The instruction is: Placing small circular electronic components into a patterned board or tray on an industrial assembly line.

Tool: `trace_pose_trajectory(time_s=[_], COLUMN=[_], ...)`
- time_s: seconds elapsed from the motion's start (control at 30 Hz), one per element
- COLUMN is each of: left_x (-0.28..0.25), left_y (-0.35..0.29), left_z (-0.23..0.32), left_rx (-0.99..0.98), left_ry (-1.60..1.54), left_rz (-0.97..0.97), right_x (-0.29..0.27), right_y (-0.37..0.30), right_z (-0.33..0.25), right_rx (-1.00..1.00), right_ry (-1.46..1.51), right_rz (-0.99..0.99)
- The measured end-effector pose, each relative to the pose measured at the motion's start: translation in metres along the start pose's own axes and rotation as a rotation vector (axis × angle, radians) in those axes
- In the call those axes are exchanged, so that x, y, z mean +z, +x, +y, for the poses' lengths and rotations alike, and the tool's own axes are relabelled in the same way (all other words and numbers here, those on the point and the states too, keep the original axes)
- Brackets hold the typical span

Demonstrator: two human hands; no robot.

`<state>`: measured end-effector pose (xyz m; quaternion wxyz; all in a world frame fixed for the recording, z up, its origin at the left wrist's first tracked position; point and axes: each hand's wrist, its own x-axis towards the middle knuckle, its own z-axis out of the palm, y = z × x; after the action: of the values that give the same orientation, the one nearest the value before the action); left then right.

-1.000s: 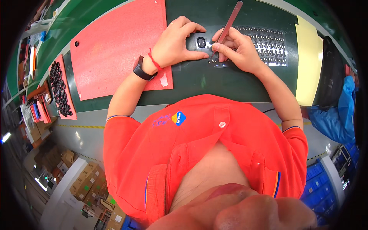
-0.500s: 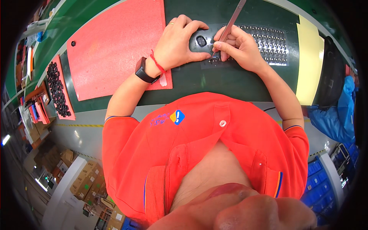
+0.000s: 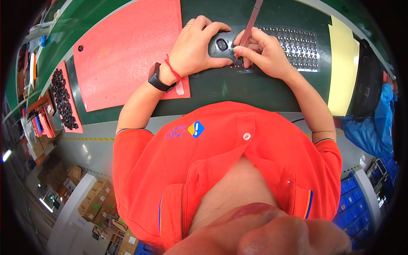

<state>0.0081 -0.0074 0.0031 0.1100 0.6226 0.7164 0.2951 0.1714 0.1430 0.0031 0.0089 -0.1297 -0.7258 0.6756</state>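
My left hand rests on the green bench top, thumb and index finger spread in a C around a clear film. Inside that curve lies a small black oval part. Pinched between the fingers of my right hand is a pair of slim metal tweezers, slanting with the tips down. Those tips touch or hover near tiny pieces beside my left thumb; whether they grip one is too small to tell. Right of my right hand lies a clear sheet with rows of small dark and silver parts.
A pink mat covers the bench's left side, with one small black part on it. Farther left, a pink strip holds several black parts. Yellow sheets and a black case are at the right.
My right hand has shifted slightly left, and the tweezers stand a little steeper, their upper end moved left. My left hand keeps nearly the same place.
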Motion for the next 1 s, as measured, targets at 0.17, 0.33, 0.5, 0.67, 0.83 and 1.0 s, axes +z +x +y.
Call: trace_pose_trajectory(time_s=[0.17,0.33,0.5,0.67,0.83,1.0], left_x=[0.0,-0.003,-0.003,-0.004,-0.002,-0.002], left_y=[0.0,-0.001,-0.003,-0.004,-0.003,-0.003], left_z=[-0.001,0.0,-0.004,-0.005,-0.004,-0.005], left_rx=[-0.001,0.039,-0.033,-0.066,-0.028,-0.016], left_ry=[-0.003,0.014,-0.147,-0.14,-0.162,-0.154], left_rz=[-0.004,0.009,0.0,-0.031,-0.017,-0.012], right_x=[-0.004,-0.012,-0.017,-0.001,0.0,0.002], right_y=[0.004,0.009,0.022,0.036,0.037,0.039], right_z=[0.006,0.003,0.013,0.005,0.012,0.008], right_rx=[0.021,-0.039,-0.119,-0.103,-0.151,-0.146], right_ry=[0.145,0.328,0.257,0.365,0.166,0.144], right_rz=[-0.006,0.042,0.121,0.106,0.128,0.153])
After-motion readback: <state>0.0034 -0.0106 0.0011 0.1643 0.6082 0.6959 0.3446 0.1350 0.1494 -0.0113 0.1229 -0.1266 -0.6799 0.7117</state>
